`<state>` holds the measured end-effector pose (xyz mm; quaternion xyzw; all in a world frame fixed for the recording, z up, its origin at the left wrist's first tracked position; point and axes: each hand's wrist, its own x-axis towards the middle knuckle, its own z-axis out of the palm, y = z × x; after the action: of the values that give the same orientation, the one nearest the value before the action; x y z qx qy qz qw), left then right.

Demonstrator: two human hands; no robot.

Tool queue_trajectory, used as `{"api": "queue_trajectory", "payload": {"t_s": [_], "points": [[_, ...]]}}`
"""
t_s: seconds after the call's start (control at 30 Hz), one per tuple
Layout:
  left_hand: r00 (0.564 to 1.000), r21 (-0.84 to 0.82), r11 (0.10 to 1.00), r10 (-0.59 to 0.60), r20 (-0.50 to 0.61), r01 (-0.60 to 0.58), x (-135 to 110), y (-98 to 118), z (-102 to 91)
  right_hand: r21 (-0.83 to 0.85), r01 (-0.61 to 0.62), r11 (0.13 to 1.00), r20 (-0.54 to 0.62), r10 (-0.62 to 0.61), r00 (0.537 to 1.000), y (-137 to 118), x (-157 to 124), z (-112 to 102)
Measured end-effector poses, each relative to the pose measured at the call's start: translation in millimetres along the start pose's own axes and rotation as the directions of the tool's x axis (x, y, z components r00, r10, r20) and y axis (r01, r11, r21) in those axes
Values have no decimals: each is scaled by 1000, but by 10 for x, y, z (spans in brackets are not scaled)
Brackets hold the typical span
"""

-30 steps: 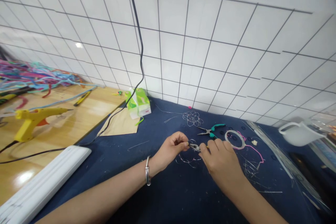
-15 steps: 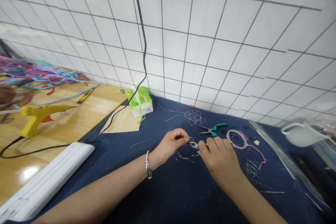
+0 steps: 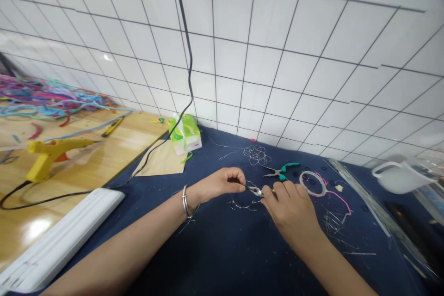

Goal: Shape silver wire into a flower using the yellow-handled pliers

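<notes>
My right hand [image 3: 289, 203] is closed around a small pair of pliers [image 3: 255, 191]. The metal jaws point left, and a bit of yellow handle shows between the fingers. My left hand [image 3: 225, 182] pinches thumb and forefinger together just at the tip of the jaws. Whatever is in that pinch is too thin and small to make out. Under and between the hands, a loop of thin wire with small pinkish beads [image 3: 243, 206] curves over the dark blue cloth.
Behind the hands lie teal-handled pliers [image 3: 277, 172] and a coil of thin wire [image 3: 256, 154]. A pale ring with pink cord [image 3: 312, 183], wire scraps [image 3: 332, 222] and a white cup [image 3: 402, 175] are to the right. A yellow glue gun [image 3: 52, 155], white power strip [image 3: 62, 240] and tissue pack [image 3: 185, 133] are left.
My left hand has shifted slightly left, its wrist moving away from the pliers. My right hand has barely moved. Another person's hand at the far left edge has gone out of view.
</notes>
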<state>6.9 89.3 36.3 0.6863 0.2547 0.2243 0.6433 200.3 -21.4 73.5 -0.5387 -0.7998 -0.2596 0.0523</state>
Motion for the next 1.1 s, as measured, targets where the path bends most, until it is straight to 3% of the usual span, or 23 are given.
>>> {"api": "queue_trajectory", "payload": {"t_s": [0.13,0.23,0.5,0.67,1.1], "points": [[997,211,974,83,1,-81,-13,32,-58,5,-3,1000,-5,3,1000,1,8,-23],[992,270,956,124,-26,-112,-20,19,-36,9,-5,1000,-14,5,1000,1,8,-38],[987,217,971,121,-103,-96,-20,-82,49,-28,-14,1000,-18,13,1000,14,1,-41],[988,150,982,133,-83,-119,-17,-119,47,-34,-23,999,-20,22,1000,26,-9,-42],[976,130,987,112,-186,-89,-7,-145,133,13,-50,999,-56,50,997,18,17,-60]]}}
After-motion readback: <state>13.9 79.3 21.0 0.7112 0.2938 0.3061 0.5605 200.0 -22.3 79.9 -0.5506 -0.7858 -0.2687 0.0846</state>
